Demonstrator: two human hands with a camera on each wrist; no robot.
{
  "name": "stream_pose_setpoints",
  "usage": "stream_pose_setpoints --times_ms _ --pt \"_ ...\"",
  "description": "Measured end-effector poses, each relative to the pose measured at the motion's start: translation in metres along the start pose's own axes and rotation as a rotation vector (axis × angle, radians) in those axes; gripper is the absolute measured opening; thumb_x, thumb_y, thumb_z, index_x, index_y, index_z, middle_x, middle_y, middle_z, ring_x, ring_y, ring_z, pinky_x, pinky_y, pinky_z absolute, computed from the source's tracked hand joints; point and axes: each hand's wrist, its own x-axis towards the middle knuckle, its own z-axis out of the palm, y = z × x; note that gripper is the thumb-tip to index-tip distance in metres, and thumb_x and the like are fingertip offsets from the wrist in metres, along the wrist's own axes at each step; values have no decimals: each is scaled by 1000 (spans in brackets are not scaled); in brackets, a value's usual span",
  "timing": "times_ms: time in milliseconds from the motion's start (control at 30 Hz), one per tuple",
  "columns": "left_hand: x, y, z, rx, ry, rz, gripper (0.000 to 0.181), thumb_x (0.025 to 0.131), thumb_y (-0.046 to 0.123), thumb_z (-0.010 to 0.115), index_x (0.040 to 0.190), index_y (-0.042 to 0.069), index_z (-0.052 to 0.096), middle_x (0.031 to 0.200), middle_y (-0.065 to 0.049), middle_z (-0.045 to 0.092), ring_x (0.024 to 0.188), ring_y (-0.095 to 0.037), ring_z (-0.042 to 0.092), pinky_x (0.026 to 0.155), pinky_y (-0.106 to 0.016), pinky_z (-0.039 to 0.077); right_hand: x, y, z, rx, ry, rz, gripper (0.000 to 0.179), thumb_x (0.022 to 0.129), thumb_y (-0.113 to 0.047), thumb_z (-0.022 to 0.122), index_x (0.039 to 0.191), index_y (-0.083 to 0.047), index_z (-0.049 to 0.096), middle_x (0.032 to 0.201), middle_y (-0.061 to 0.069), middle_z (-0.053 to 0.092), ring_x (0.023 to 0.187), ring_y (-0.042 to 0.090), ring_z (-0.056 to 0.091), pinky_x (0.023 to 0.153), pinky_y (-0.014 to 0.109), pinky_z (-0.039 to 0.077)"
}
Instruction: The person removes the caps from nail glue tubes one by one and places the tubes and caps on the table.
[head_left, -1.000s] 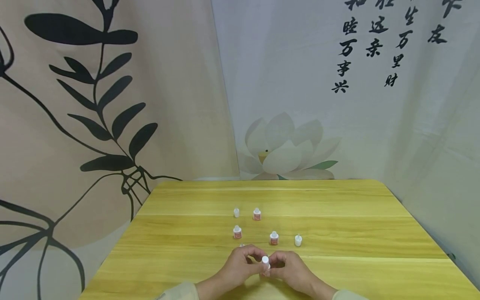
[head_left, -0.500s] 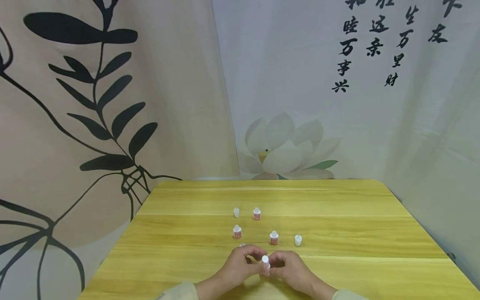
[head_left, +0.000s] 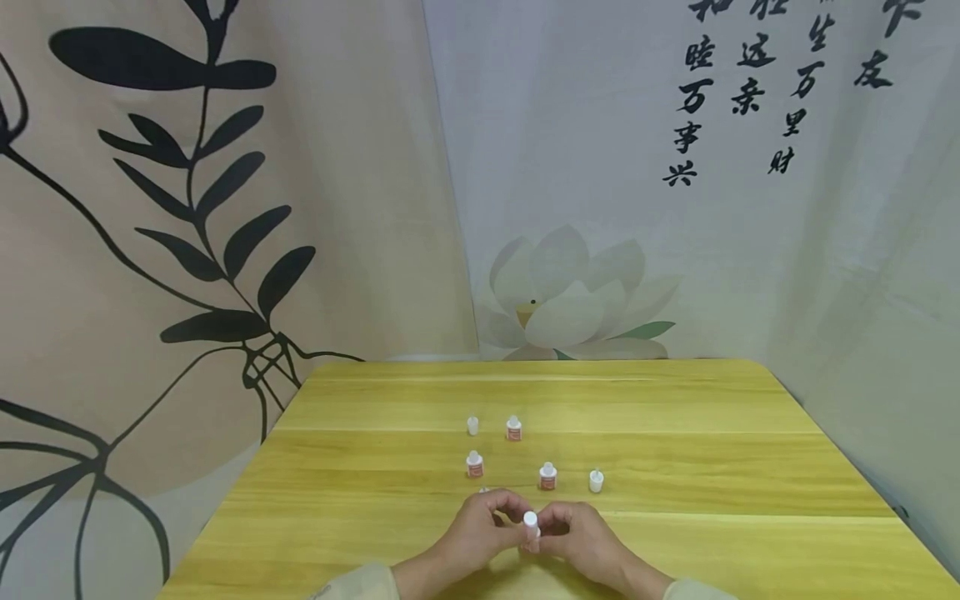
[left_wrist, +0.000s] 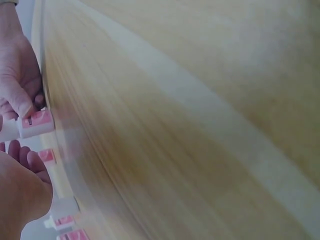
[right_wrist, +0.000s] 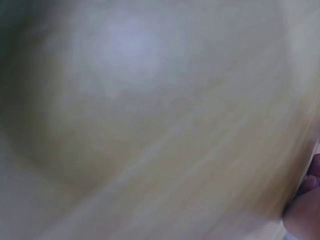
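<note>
A small white bottle (head_left: 531,523) with a pink label is held upright between both hands, low in the middle of the head view. My left hand (head_left: 487,527) pinches it from the left near its white top. From the right, my right hand (head_left: 585,537) grips its body with thumb and fingers. In the left wrist view the bottle's pink label (left_wrist: 40,119) shows under the right thumb, with the left hand (left_wrist: 22,192) below. The right wrist view catches only some fingers (right_wrist: 305,210) at its edge.
Beyond the hands on the wooden table (head_left: 360,467) stand three similar bottles: one at the back (head_left: 513,430), one left (head_left: 475,466), one nearer (head_left: 548,477). Small white cap-like pieces stand at left (head_left: 472,426) and right (head_left: 596,481). Another white piece (head_left: 484,490) is mostly hidden behind the left hand.
</note>
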Motion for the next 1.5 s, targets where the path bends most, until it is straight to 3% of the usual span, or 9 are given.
stream_pose_setpoints --times_ms 167,667,933,1300,1500 --pt "1 -1 -1 -12 -15 1 23 86 13 77 108 8 72 100 1 66 98 -22 58 77 -24 50 0 0 0 1 -5 6 18 85 -22 78 98 -11 73 96 -1 71 90 17 64 78 24 51" --pt "3 -4 1 23 1 10 16 84 19 81 95 13 71 92 5 66 90 -13 59 76 -24 51 1 2 0 -19 4 -8 16 85 -21 79 97 -12 74 93 -2 71 88 14 63 77 23 51" --pt "1 -2 -2 8 -18 7 26 86 19 79 107 8 70 98 4 65 97 -18 58 79 -25 51 1 3 -1 -3 -3 -7 17 85 -21 79 97 -11 73 93 -1 71 87 15 63 77 23 52" --pt "1 -3 0 -6 -9 -12 15 85 18 79 97 13 71 95 2 64 87 -16 60 72 -25 52 1 3 0 -5 1 1 16 85 -21 79 96 -11 74 92 -1 71 86 14 64 75 23 51" --pt "2 -4 -1 -7 -10 -5 21 86 17 79 104 10 70 97 3 65 94 -18 58 76 -25 51 1 2 0 -1 0 -1 17 84 -20 79 97 -10 73 92 0 70 86 14 63 75 23 52"
